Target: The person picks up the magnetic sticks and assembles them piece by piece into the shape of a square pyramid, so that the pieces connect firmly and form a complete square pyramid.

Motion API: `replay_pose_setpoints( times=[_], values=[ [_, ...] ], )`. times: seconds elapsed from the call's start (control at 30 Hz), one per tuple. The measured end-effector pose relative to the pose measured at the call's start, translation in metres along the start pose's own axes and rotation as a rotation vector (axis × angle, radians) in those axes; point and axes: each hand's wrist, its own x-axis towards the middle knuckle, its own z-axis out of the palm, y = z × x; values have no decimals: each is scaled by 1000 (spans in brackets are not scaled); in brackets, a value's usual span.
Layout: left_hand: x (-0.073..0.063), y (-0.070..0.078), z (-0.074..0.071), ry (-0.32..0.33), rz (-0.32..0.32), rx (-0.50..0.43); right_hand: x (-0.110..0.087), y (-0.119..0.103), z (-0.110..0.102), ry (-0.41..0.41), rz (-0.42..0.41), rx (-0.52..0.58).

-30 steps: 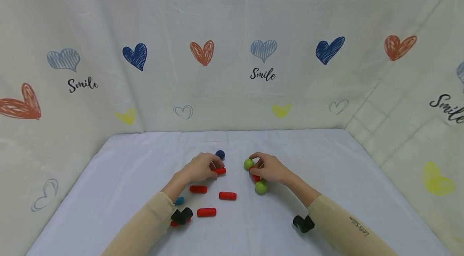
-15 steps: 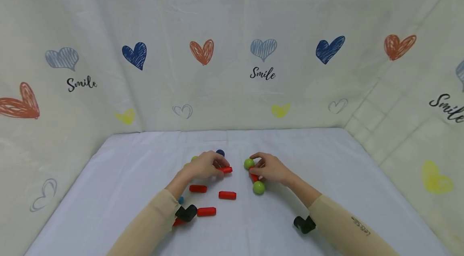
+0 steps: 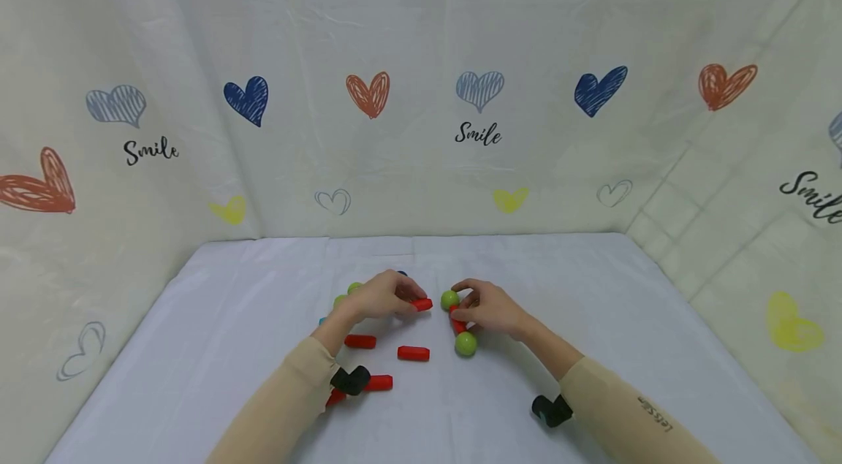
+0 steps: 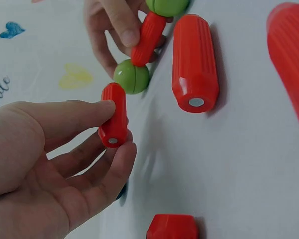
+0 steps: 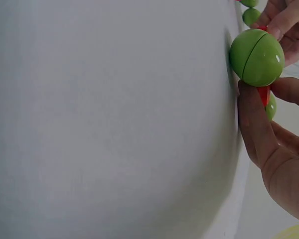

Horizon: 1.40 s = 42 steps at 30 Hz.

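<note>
Between its thumb and fingers, my left hand [image 3: 383,294] pinches a red magnetic rod [image 4: 114,115], ridged, with a silvery disc in its end. My right hand [image 3: 495,310] holds a second red rod [image 4: 149,39], which has a green ball at each end: the far ball [image 3: 450,299] and the near ball [image 3: 465,344]. The left hand's rod points toward the far green ball; in the head view a small gap separates them. Part of the right hand's rod is hidden by the fingers.
Loose red rods lie nearer on the white cloth [image 3: 526,405], including one in the middle [image 3: 413,354] and one left of it [image 3: 360,341]. Beyond the left hand are green balls [image 3: 355,288] and a partly hidden dark blue ball [image 3: 402,273].
My left hand has moved right with its red rod, closer to the green balls. The near green ball and the right hand's rod have shifted slightly left.
</note>
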Motion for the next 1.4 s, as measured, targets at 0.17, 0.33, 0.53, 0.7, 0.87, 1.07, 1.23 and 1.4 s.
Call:
replay_pose_setpoints(
  times=[0.17, 0.33, 0.53, 0.7, 0.87, 1.07, 1.23, 1.4],
  values=[
    [1, 4, 2, 2, -7, -23, 0, -1, 2, 3, 5, 23],
    [3, 4, 5, 10, -15, -7, -2, -2, 3, -2, 11, 35],
    [9, 2, 9, 21, -27, 24, -2, -2, 4, -20, 2, 53],
    [10, 3, 11, 28, -24, 32, -3, -2, 3, -28, -10, 55],
    [11, 4, 13, 45, -18, 43, -4, -1, 4, -26, -1, 51],
    [11, 3, 14, 62, -17, 44, -4, -1, 4, -16, 9, 52],
    [11, 3, 14, 68, -24, 49, -5, -1, 5, -15, 13, 64],
    [8, 7, 11, 73, -21, 58, -5, -1, 3, -9, 16, 58]
  ],
)
